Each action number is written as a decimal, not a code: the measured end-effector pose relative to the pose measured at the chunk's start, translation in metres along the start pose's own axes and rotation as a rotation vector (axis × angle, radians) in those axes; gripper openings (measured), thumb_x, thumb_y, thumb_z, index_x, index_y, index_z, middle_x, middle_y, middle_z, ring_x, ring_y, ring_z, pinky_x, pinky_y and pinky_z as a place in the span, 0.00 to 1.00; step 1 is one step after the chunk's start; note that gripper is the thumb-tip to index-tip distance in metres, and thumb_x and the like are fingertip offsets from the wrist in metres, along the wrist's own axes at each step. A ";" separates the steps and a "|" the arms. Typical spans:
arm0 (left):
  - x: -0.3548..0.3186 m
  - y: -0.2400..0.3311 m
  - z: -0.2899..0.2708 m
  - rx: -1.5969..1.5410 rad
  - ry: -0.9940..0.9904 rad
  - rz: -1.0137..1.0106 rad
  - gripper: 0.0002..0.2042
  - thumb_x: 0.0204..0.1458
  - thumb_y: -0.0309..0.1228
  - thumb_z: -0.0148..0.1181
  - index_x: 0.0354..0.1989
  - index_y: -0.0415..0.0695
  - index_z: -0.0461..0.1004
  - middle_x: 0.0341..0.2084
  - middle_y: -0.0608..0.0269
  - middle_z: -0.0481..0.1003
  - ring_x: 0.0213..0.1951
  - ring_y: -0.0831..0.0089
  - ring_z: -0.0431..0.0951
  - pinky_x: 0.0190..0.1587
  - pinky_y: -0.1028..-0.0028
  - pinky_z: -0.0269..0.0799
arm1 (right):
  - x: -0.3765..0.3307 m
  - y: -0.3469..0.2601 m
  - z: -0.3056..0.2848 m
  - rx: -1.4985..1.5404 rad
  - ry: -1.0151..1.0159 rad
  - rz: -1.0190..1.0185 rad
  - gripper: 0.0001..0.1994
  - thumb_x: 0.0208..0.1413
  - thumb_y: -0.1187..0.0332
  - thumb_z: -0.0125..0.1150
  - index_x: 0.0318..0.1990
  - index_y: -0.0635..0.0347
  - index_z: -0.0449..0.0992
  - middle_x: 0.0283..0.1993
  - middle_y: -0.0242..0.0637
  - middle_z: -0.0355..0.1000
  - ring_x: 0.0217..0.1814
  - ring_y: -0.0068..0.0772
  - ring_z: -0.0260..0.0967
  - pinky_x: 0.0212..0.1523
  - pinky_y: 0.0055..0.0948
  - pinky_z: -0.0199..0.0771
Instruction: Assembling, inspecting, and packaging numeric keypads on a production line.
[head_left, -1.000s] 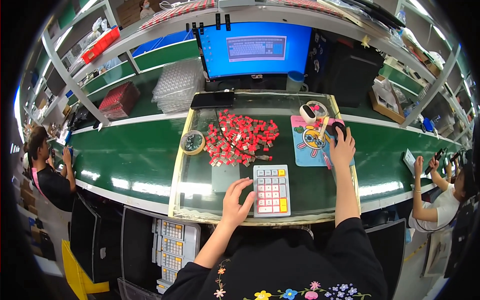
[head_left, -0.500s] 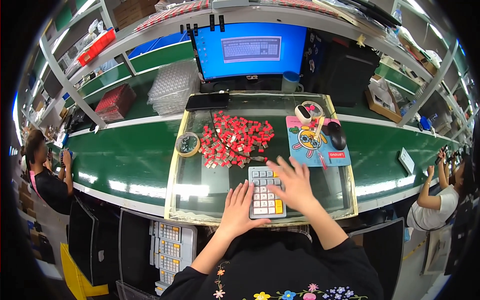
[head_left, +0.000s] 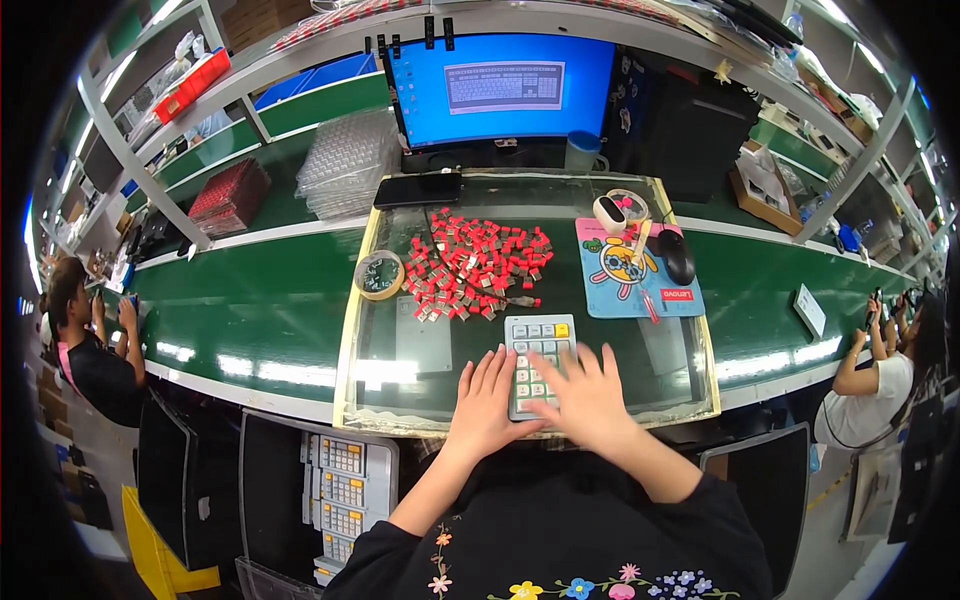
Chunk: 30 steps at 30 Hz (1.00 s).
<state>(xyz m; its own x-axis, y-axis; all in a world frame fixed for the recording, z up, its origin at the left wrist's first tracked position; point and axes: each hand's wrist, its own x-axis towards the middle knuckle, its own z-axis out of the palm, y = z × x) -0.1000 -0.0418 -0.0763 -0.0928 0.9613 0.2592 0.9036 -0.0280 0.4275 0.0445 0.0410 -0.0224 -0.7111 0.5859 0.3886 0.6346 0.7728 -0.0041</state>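
The lower half of the numeric keypad (head_left: 538, 350) is covered by the right hand (head_left: 585, 400), which is motion-blurred; finger contact with individual keys cannot be determined. The left hand (head_left: 485, 400) covers the keypad's lower left edge. Behind the keypad, the red key switches (head_left: 475, 265) are too small to count.

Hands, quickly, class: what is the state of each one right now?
Left hand: open, flat, holding nothing, at the small keypad.
Right hand: open, fingers spread over the keypad, holding nothing.

You sit at an electronics assembly line: a long green workbench (head_left: 250, 300), metal shelving (head_left: 140, 170) stacked with part trays (head_left: 345, 165), a test monitor (head_left: 500, 90), and a pile of red key switches (head_left: 475, 265).
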 end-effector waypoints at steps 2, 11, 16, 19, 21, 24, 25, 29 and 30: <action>-0.002 -0.001 0.001 0.005 0.003 -0.004 0.48 0.35 0.56 0.63 0.61 0.36 0.52 0.59 0.47 0.57 0.62 0.55 0.54 0.63 0.56 0.42 | -0.024 -0.012 -0.028 0.067 -0.259 -0.050 0.25 0.47 0.45 0.55 0.51 0.45 0.70 0.41 0.41 0.72 0.41 0.42 0.68 0.53 0.50 0.57; -0.003 -0.003 0.006 0.049 0.002 -0.006 0.48 0.35 0.56 0.62 0.61 0.36 0.52 0.59 0.48 0.57 0.62 0.55 0.55 0.63 0.56 0.42 | -0.007 -0.023 -0.008 0.054 -0.047 -0.106 0.30 0.44 0.41 0.56 0.54 0.44 0.68 0.45 0.44 0.71 0.41 0.46 0.67 0.55 0.50 0.56; 0.002 0.005 -0.001 0.047 -0.041 -0.041 0.47 0.35 0.54 0.62 0.61 0.36 0.52 0.59 0.49 0.57 0.61 0.55 0.55 0.63 0.56 0.42 | -0.004 -0.020 -0.006 0.269 -0.166 -0.149 0.30 0.43 0.40 0.56 0.53 0.44 0.68 0.43 0.44 0.70 0.42 0.45 0.66 0.54 0.50 0.56; 0.004 0.011 -0.005 -0.007 -0.063 -0.062 0.46 0.35 0.53 0.62 0.61 0.37 0.52 0.59 0.49 0.57 0.61 0.54 0.55 0.63 0.55 0.43 | 0.026 -0.016 0.020 0.057 0.143 -0.111 0.31 0.43 0.40 0.56 0.53 0.47 0.68 0.42 0.42 0.70 0.42 0.44 0.66 0.54 0.49 0.56; 0.000 0.003 0.003 0.023 -0.026 -0.022 0.46 0.34 0.51 0.62 0.61 0.37 0.52 0.59 0.49 0.57 0.61 0.53 0.54 0.63 0.55 0.42 | 0.003 -0.029 0.011 0.049 -0.004 -0.149 0.32 0.43 0.41 0.56 0.53 0.49 0.68 0.43 0.41 0.70 0.42 0.43 0.66 0.54 0.49 0.56; -0.004 -0.002 0.010 0.049 0.009 0.006 0.46 0.33 0.49 0.63 0.61 0.37 0.52 0.59 0.49 0.56 0.62 0.52 0.53 0.63 0.54 0.42 | -0.013 -0.035 -0.022 0.104 -0.317 -0.199 0.32 0.44 0.42 0.56 0.53 0.54 0.67 0.45 0.42 0.69 0.43 0.44 0.65 0.54 0.49 0.55; -0.002 -0.003 0.009 0.055 -0.003 -0.011 0.45 0.35 0.48 0.62 0.61 0.37 0.52 0.59 0.48 0.56 0.62 0.51 0.53 0.63 0.54 0.43 | -0.011 -0.034 -0.033 0.171 -0.482 -0.210 0.33 0.45 0.42 0.56 0.53 0.56 0.67 0.46 0.42 0.68 0.44 0.44 0.64 0.54 0.49 0.55; -0.001 0.003 0.011 0.064 -0.056 -0.026 0.42 0.39 0.47 0.60 0.61 0.36 0.52 0.59 0.48 0.57 0.62 0.50 0.53 0.62 0.55 0.45 | 0.043 -0.024 0.017 0.191 0.008 -0.125 0.32 0.45 0.43 0.55 0.53 0.56 0.67 0.43 0.46 0.67 0.45 0.48 0.62 0.55 0.52 0.53; -0.003 0.001 0.014 0.093 -0.021 -0.004 0.42 0.39 0.47 0.60 0.61 0.36 0.51 0.59 0.48 0.57 0.62 0.50 0.53 0.62 0.55 0.45 | 0.055 -0.025 0.023 0.080 0.114 -0.102 0.32 0.45 0.43 0.55 0.53 0.55 0.67 0.41 0.47 0.67 0.45 0.49 0.62 0.55 0.53 0.53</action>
<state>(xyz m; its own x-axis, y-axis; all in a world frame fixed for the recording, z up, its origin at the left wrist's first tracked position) -0.0932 -0.0409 -0.0893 -0.0887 0.9668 0.2395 0.9383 0.0004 0.3458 -0.0169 0.0596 -0.0222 -0.7287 0.4752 0.4931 0.5313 0.8466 -0.0306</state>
